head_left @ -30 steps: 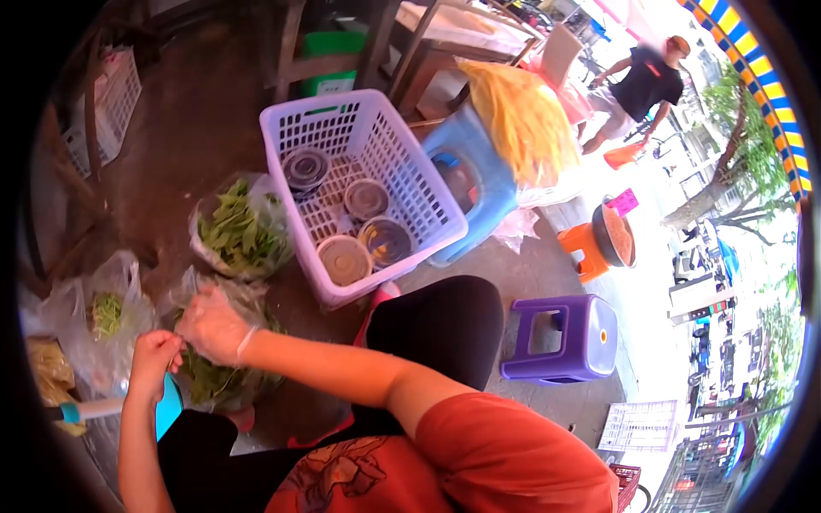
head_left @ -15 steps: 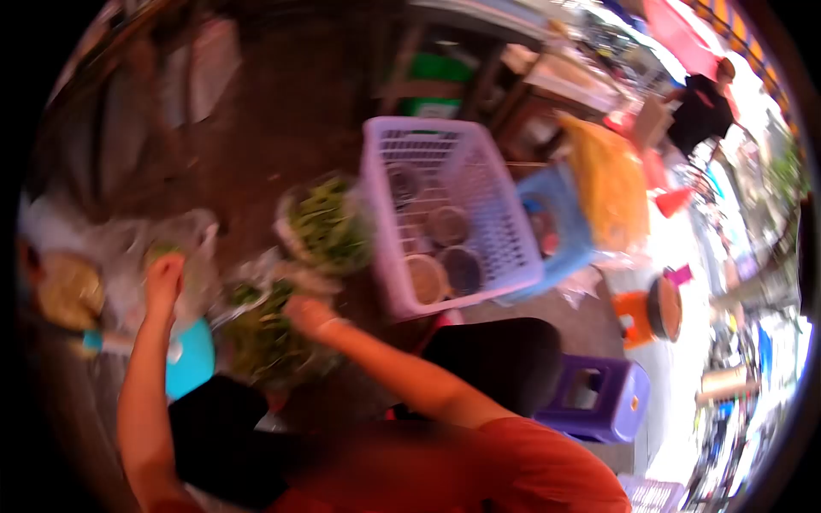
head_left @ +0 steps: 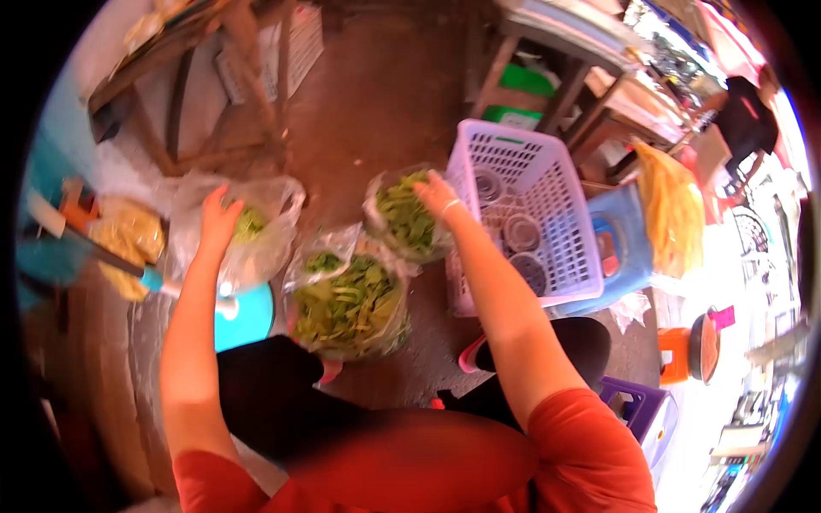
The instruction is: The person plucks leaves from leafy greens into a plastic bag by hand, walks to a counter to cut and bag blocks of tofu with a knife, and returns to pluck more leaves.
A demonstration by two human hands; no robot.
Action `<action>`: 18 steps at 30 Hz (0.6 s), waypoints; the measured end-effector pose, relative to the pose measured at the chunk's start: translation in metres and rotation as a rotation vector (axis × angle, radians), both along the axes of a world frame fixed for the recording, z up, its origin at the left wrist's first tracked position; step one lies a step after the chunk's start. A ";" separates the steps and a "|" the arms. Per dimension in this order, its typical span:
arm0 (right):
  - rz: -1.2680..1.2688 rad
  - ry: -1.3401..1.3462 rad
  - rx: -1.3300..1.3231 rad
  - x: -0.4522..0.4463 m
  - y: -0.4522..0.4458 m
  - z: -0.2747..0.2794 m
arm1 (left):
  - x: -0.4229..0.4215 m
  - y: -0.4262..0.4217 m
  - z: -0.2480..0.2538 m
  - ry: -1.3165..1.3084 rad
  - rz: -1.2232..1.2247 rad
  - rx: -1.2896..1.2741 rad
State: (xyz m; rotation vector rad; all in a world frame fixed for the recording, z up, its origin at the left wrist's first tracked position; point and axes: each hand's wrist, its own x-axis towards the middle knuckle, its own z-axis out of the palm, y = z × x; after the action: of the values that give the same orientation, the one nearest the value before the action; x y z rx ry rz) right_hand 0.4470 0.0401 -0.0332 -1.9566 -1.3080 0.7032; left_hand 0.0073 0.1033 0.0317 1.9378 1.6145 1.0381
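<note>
My left hand [head_left: 221, 221] is over a clear plastic bag [head_left: 272, 248] holding a small amount of chopped greens [head_left: 249, 224]. Its thumb and fingers are spread, and nothing shows between them. My right hand [head_left: 438, 200] reaches to a second bag of leafy greens [head_left: 405, 214], fingers stretched out at the leaves near its right edge. A thin band circles that wrist. Nearer my legs stands a larger open bag of leafy greens [head_left: 346, 308], with a small bag of greens [head_left: 323, 262] on its far left side.
A lilac plastic basket [head_left: 590, 256] holding several round containers stands right of the bags. Beyond are a blue stool [head_left: 629, 231] and a yellow bag [head_left: 671, 201]. At left are a turquoise round object [head_left: 248, 321] and a yellowish bag [head_left: 128, 239]. Another person [head_left: 746, 120] is at far right.
My view has swung left and steadied. My right hand has moved from the large bag of greens to the farther bag beside the basket. My left hand's fingers, bunched before, are now spread.
</note>
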 end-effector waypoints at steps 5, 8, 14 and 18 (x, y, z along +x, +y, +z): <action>0.095 -0.138 0.072 0.002 -0.036 0.060 | 0.064 -0.060 0.100 -0.440 -0.263 0.048; 0.226 -0.324 0.070 0.008 -0.053 0.092 | 0.088 -0.110 0.153 -0.452 -0.412 0.075; 0.429 -0.515 0.018 -0.004 -0.064 0.170 | 0.097 -0.201 0.182 -0.062 -0.609 -0.089; 0.601 -0.484 0.455 -0.033 -0.109 0.169 | 0.081 -0.234 0.156 0.385 -0.675 0.003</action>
State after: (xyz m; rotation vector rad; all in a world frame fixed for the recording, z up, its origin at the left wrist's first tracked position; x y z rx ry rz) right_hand 0.4142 -0.0687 0.1361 -1.3998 -2.1748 0.1475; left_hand 0.0882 -0.1310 0.1875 2.5243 0.9635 0.4112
